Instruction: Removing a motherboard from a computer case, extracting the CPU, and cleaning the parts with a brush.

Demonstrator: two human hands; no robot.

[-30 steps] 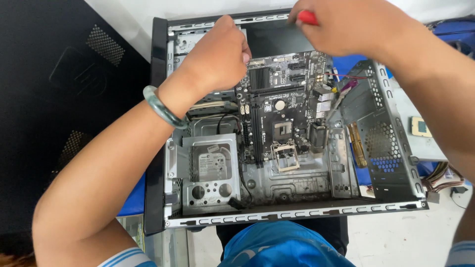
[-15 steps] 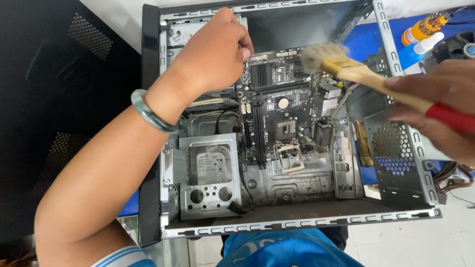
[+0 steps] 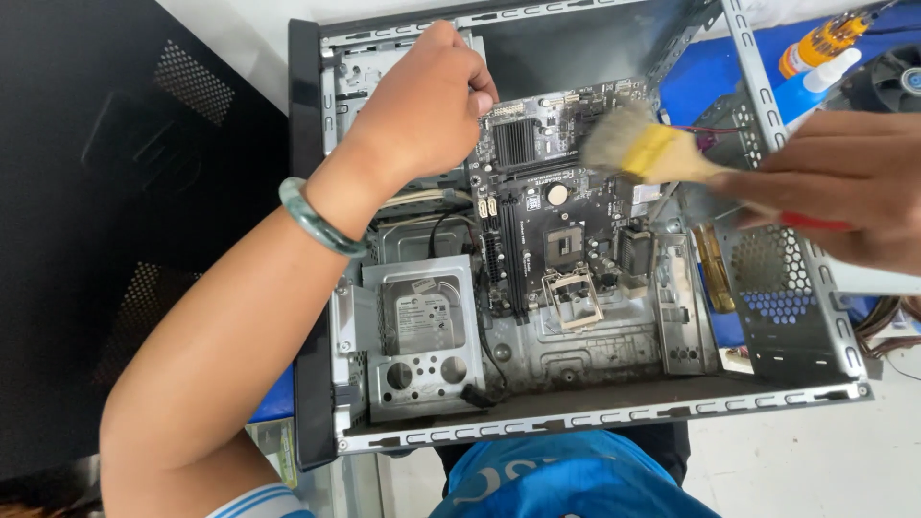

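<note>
A paintbrush [image 3: 662,153] hovers with its pale bristles over the circuit board [image 3: 556,221] inside an open computer case [image 3: 595,417]. The right hand [image 3: 844,182] has its grip closed around the brush handle. The left hand [image 3: 427,101], fingers curled shut, rests on the case's upper edge beside a hard drive [image 3: 422,317].

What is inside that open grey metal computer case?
Inside the grey metal computer case: a black motherboard, a silver hard drive, and a yellow-banded paintbrush in the right hand. The left hand covers the upper-left corner.
</note>
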